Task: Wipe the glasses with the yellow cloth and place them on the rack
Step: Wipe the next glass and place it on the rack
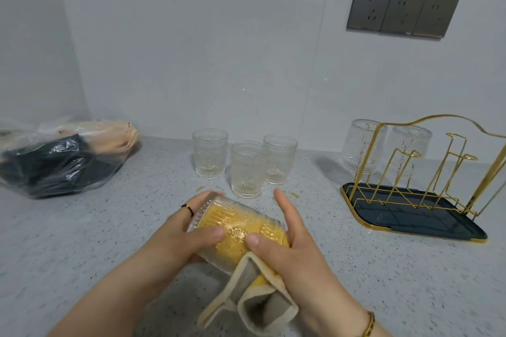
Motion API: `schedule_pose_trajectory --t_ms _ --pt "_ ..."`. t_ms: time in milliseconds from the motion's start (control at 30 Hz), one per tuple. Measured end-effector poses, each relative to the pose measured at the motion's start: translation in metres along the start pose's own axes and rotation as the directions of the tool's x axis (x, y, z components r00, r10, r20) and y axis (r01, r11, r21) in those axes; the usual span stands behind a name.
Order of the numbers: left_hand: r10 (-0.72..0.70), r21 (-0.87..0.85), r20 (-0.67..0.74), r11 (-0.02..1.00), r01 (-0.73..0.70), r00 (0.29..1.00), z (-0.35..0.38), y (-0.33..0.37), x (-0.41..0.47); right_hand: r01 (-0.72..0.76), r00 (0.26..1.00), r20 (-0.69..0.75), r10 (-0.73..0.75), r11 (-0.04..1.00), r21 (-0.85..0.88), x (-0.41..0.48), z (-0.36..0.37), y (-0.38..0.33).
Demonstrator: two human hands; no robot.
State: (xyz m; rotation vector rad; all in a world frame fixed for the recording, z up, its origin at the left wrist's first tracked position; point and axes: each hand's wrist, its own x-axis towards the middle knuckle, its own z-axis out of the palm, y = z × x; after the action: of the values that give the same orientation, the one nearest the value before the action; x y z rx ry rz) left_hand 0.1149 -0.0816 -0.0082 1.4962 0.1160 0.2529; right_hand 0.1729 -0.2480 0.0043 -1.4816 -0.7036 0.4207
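Gripping the held glass (pixel 238 216) in both hands, just above the speckled surface (pixel 383 282), near the front edge. Lying on its side, long axis close to level and slanting from upper left to lower right. Thick ribbed base toward the left and a little away from the body, mouth toward the right and nearer.

Left grip (pixel 175 235) curled round the base end, thumb laid across the wall, fingers wrapped behind, a dark ring (pixel 188 208) on one finger. Right grip (pixel 295 249) clasped at the mouth end, thumb pressed on the wall just beside the left thumb, index finger straight and pointing away, other fingers hidden.

Stuffed inside, the yellow cloth (pixel 254 304), its yellow showing through the wall along nearly the whole length. Tail of it, grey-beige on the outer face, hanging out below the right palm.

Beyond the hands, three upright glasses (pixel 247 169), mouths up, clustered close together near the wall. To the right, the gold wire rack (pixel 405 219) on its dark tray, with two upturned glasses (pixel 361 145) side by side at its far end.

Far left, a clear plastic bag (pixel 54 159) with dark and tan contents. High on the wall at right, a row of grey sockets (pixel 402 12). On the right wrist, a beaded bracelet (pixel 369 323).
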Motion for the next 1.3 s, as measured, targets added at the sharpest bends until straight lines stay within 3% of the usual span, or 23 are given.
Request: schedule_pose_trajectory --t_ms 100,200,267,367,433,567,700,767,833,933,1033,1133,1300 --pt "-0.101 -0.025 -0.042 0.995 0.1 0.994 0.004 -0.004 0.002 0.019 0.997 0.083 -0.003 0.982 -0.188 0.0 0.011 0.005" --pt "-0.195 -0.107 -0.02 0.976 0.192 0.981 0.007 -0.006 0.001 0.156 0.983 0.158 -0.09 0.862 -0.483 0.0 0.013 0.008" --pt "-0.167 -0.147 0.028 0.975 0.169 0.986 0.005 -0.006 0.001 0.169 0.983 0.147 -0.113 0.872 -0.46 0.0 0.009 0.005" --pt "-0.074 -0.14 0.094 0.986 0.087 0.993 0.002 -0.005 0.002 0.073 0.997 0.022 -0.071 0.99 -0.117 0.003 0.001 0.0" --pt "-0.018 -0.11 0.066 0.994 0.026 0.998 0.002 -0.003 0.003 0.037 0.999 -0.031 -0.038 0.999 -0.032 0.003 -0.004 -0.001" --pt "-0.003 -0.124 -0.04 0.992 -0.002 0.999 0.004 -0.002 0.001 0.019 0.997 0.071 -0.007 0.986 -0.165 0.002 -0.002 -0.003" --pt "-0.037 -0.223 -0.091 0.975 0.016 0.995 0.005 -0.004 0.002 0.135 0.982 0.175 -0.067 0.9 -0.414 -0.001 -0.005 -0.006" --pt "-0.057 -0.26 -0.148 0.966 0.017 0.987 0.003 -0.003 0.003 0.191 0.979 0.165 -0.123 0.842 -0.505 -0.001 -0.008 -0.006" --pt "-0.069 -0.349 -0.225 0.937 -0.014 0.972 0.001 -0.001 0.005 0.208 0.977 0.065 -0.205 0.82 -0.533 0.001 -0.009 -0.006" --pt "-0.113 -0.497 -0.373 0.862 -0.096 0.921 0.001 0.006 0.006 0.134 0.94 -0.256 -0.226 0.933 -0.334 0.006 -0.011 -0.005" --pt "-0.122 -0.582 -0.466 0.788 -0.2 0.877 0.004 0.013 0.004 0.04 0.882 -0.471 0.0 0.996 0.075 0.011 -0.013 -0.001" --pt "-0.093 -0.609 -0.473 0.753 -0.249 0.876 0.009 0.015 0.002 -0.052 0.9 -0.387 0.2 0.931 0.361 0.012 -0.007 0.004" --pt "-0.053 -0.569 -0.389 0.799 -0.195 0.92 0.018 0.007 0.001 -0.114 0.932 -0.263 0.25 0.889 0.443 0.01 0.008 0.009"
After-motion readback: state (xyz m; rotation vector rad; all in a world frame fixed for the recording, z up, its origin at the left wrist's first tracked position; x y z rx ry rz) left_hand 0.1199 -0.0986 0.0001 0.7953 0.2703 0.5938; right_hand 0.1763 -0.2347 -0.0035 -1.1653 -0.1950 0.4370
